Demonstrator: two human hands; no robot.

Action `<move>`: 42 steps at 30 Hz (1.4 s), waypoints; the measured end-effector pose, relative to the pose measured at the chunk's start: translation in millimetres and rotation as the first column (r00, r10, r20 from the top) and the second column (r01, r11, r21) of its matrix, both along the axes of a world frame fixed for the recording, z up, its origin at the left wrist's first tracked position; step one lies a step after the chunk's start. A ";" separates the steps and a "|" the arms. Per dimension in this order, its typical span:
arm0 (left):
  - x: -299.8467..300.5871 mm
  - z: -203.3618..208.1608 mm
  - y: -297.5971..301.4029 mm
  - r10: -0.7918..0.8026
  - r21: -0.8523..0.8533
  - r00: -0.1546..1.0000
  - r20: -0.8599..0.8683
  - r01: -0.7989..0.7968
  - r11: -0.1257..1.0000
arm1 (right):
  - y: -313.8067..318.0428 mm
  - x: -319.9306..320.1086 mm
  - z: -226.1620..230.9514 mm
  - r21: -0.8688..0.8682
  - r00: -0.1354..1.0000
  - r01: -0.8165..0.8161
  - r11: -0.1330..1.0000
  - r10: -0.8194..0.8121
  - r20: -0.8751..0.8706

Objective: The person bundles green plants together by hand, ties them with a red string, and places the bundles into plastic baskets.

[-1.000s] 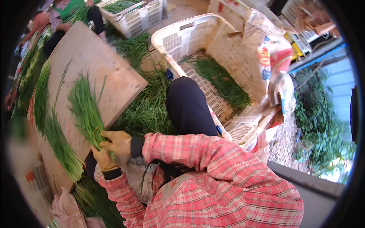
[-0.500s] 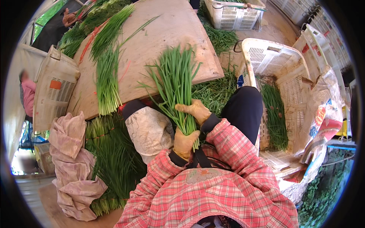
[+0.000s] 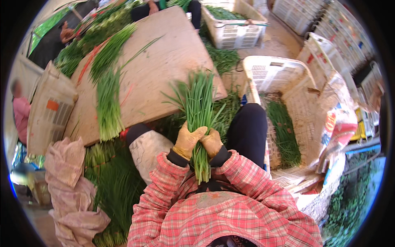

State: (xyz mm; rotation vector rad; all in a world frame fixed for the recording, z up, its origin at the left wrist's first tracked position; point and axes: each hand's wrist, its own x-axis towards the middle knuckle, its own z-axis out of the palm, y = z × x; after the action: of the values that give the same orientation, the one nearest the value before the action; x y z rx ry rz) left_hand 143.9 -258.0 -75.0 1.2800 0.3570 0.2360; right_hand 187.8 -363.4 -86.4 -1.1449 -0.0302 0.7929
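Between my knees I hold a bunch of garlic chives point(image 3: 197, 96), green leaf tips pointing away from me and pale cut ends toward my lap. My left hand point(image 3: 188, 141), in a yellowish glove, is closed round its left side. Close beside it, my right hand point(image 3: 212, 143), gloved alike, closes on the right side of the bunch. The leaves fan out over the near edge of the wooden board point(image 3: 164, 53). On that board, to the left, lie more chives point(image 3: 109, 105) in a row.
A white plastic crate point(image 3: 273, 61) with some chives in it stands at my right. Tied chives point(image 3: 119, 185) lie at my left beside a crumpled cloth point(image 3: 70, 185). Another crate point(image 3: 236, 33) of greens is at the back. A person's hand point(image 3: 153, 7) shows beyond the board.
My left hand has moved up the bunch, level with my right, which has come lower. The bunch stands more upright. The view has shifted, showing another person beyond the board.
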 end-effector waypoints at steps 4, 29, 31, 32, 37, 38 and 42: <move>26.1 66.8 -6.6 -0.022 0.055 0.989 0.147 0.014 0.998 | -5.6 26.1 45.9 -0.043 0.867 0.060 0.997 -0.031 0.497; 31.1 158.9 43.9 0.494 0.137 0.769 0.407 -0.586 0.799 | 68.9 46.2 125.2 -0.233 -0.109 0.102 0.967 0.244 0.964; 6.3 152.8 56.9 0.531 -0.100 0.757 0.382 -0.537 0.838 | 55.0 32.6 119.7 -0.353 -0.016 -0.088 0.931 0.353 0.935; -8.2 137.7 78.8 0.533 -0.316 0.753 0.387 -0.435 0.843 | 42.1 28.5 110.2 -0.361 -0.048 -0.127 0.924 0.358 0.932; -86.2 85.3 113.4 0.614 -0.517 0.613 0.497 -0.359 0.777 | -5.7 1.7 46.8 -0.670 -0.071 -0.130 0.731 0.667 0.742; -93.5 84.5 115.7 0.649 -0.559 0.592 0.478 -0.365 0.745 | -12.7 -2.2 17.6 -0.634 -0.083 -0.092 0.768 0.629 0.773; -136.8 70.1 139.0 0.656 -0.631 0.531 0.536 -0.265 0.730 | -56.4 13.1 21.2 -0.248 0.200 -0.129 0.960 0.270 0.942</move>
State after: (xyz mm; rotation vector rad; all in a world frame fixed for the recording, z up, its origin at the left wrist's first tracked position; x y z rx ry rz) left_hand 7.1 -119.0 -4.9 0.4602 0.0347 1.0616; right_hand 201.0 -419.8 -65.2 -1.6284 -1.2857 0.1340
